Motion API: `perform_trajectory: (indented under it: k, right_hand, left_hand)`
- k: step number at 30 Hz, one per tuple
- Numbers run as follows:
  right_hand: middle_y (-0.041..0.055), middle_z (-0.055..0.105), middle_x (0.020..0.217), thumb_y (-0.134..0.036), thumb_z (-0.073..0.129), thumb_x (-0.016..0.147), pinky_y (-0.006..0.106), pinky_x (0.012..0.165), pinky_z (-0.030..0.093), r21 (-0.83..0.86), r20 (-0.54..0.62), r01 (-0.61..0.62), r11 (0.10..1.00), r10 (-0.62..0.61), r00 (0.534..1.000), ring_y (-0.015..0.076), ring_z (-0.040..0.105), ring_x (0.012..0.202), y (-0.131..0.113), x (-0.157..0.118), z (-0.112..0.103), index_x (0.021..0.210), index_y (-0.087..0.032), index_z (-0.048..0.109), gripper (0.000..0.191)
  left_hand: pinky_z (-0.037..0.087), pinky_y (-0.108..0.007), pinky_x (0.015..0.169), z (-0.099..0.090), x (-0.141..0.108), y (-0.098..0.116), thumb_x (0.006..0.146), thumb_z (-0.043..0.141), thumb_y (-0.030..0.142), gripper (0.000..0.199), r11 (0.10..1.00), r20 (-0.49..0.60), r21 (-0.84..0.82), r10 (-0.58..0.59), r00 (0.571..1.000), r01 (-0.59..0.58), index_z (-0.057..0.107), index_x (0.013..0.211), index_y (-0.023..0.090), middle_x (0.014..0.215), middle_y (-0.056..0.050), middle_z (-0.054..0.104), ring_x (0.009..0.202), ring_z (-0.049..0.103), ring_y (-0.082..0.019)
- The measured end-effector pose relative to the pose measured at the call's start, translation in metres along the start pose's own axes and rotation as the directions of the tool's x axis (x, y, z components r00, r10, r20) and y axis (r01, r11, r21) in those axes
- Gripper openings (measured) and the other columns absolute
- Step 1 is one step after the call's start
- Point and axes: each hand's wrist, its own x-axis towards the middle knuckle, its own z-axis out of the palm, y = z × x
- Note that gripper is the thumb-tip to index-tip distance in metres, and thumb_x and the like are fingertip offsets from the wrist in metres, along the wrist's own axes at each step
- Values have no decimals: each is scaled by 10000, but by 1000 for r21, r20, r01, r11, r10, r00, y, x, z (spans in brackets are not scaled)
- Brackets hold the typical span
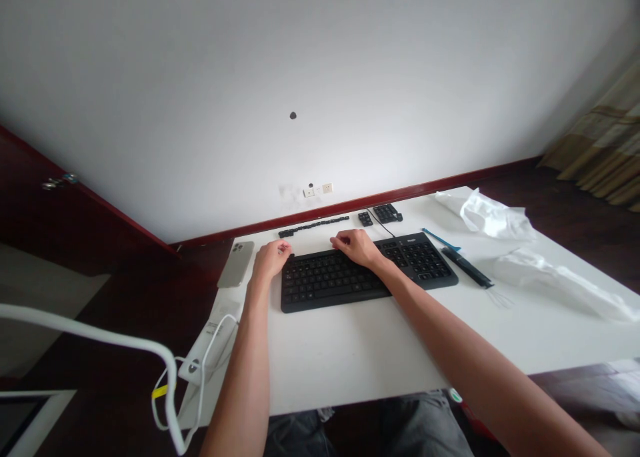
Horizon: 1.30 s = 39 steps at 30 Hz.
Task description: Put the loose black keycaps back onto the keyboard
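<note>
A black keyboard (335, 283) lies on the white table, with keys and dark open spots in its number block. At its upper left corner is my left hand (271, 259), thumb and fingertips drawn together; anything between them is too small to make out. My right hand (358, 247) rests over the top edge near the middle, fingers curled in, their contents hidden. Loose black keycaps (315, 225) lie in a row behind the keyboard. Further right are a small keycap cluster (365, 219) and a larger block of keycaps (386, 213).
A phone (237, 265) and a white power strip (205, 347) with cable lie at left. Right of the keyboard are a blue tool (440, 239), a black-handled wire puller (467, 268) and crumpled white plastic bags (487, 215). A wall stands behind the table.
</note>
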Motion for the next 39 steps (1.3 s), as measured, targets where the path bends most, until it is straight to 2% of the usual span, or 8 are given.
perform_trajectory:
  k: [4, 10, 18, 21, 24, 28, 31, 39]
  right_hand:
    - [37, 743, 721, -414, 564, 971, 290, 653, 389, -4, 4, -5, 1000, 5, 1000, 167, 586, 638, -1, 0, -1, 698, -183, 728, 393]
    - [33, 746, 725, -394, 569, 968, 290, 652, 390, -5, 3, -4, 1000, 4, 1000, 164, 592, 636, -3, 0, -1, 692, -183, 722, 379]
    - [38, 751, 727, -394, 569, 970, 287, 650, 394, -12, 3, -9, 1000, 9, 1000, 165, 596, 630, -2, 0, 0, 698, -180, 727, 381]
    - [35, 751, 727, -397, 571, 970, 287, 647, 393, -7, 6, -7, 1000, 7, 1000, 166, 599, 631, -1, 0, 1, 702, -183, 730, 379]
    - [34, 750, 725, -396, 570, 970, 289, 653, 397, -6, 3, -9, 1000, 9, 1000, 168, 604, 637, -1, 0, 0, 706, -185, 734, 376]
    - [31, 752, 726, -396, 567, 970, 291, 655, 399, -2, 7, -8, 1000, 8, 1000, 168, 613, 642, -2, 0, 0, 712, -185, 737, 374]
    - [34, 759, 739, -400, 567, 968, 293, 656, 403, 5, 9, -9, 1000, 9, 1000, 171, 619, 647, -2, 0, 0, 712, -185, 735, 375]
    - [37, 756, 729, -411, 567, 969, 290, 661, 404, 11, 12, -12, 1000, 12, 1000, 168, 615, 651, -3, -1, 0, 700, -179, 728, 390]
  left_hand:
    - [501, -306, 825, 6, -1, 2, 857, 698, 446, 175, 998, 43, 2, -62, 997, 62, 779, 899, 296, 985, -28, 798, 943, 719, -239]
    - [492, -308, 804, 10, 2, 1, 857, 664, 344, 122, 992, 8, -26, -125, 992, 125, 767, 841, 282, 959, -19, 802, 950, 720, -239]
    - [493, -301, 802, 14, 5, -6, 881, 628, 329, 146, 987, -44, -65, -152, 987, 149, 750, 833, 265, 944, -21, 795, 910, 709, -225]
    - [508, -297, 830, 12, 6, -10, 907, 589, 279, 171, 991, -82, -98, -102, 991, 93, 758, 925, 260, 983, -22, 787, 894, 704, -209]
    - [520, -275, 901, 8, 6, -14, 888, 495, 107, 355, 988, -96, -143, 52, 994, -66, 760, 1069, 260, 1107, -17, 757, 930, 698, -171]
    - [511, -283, 992, 1, 4, -15, 870, 421, 27, 478, 960, -6, -141, 244, 970, -243, 788, 1058, 268, 1207, -16, 717, 1060, 674, -167]
    - [516, -287, 983, -1, 2, -15, 888, 427, 29, 455, 955, 44, -145, 266, 963, -258, 803, 980, 269, 1181, -8, 733, 1059, 674, -167]
    - [521, -265, 937, -1, 4, -25, 871, 489, 11, 428, 962, 68, -147, 244, 968, -232, 814, 937, 282, 1126, 7, 755, 991, 685, -155]
